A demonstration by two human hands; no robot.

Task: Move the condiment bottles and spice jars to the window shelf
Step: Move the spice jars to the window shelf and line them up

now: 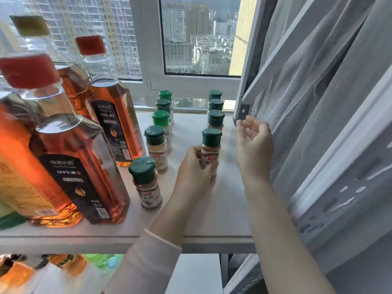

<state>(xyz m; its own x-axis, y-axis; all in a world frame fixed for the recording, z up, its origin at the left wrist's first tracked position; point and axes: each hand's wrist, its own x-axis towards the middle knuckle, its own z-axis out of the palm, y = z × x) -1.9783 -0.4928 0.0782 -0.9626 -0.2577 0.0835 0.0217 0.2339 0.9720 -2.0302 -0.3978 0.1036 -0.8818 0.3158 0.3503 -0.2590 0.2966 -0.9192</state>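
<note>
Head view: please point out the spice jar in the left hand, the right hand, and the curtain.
spice jar [211,137], head view, on its green cap.
right hand [253,143], head view, on the palm.
curtain [318,92], head view, on its sheer folds.

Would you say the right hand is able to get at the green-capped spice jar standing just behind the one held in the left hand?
Probably yes: the right hand is open, holds nothing and hovers beside that green-capped spice jar, with bare white shelf between them.

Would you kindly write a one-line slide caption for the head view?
Left hand grips a green-capped spice jar upright on the window shelf; right hand open beside it.
</note>
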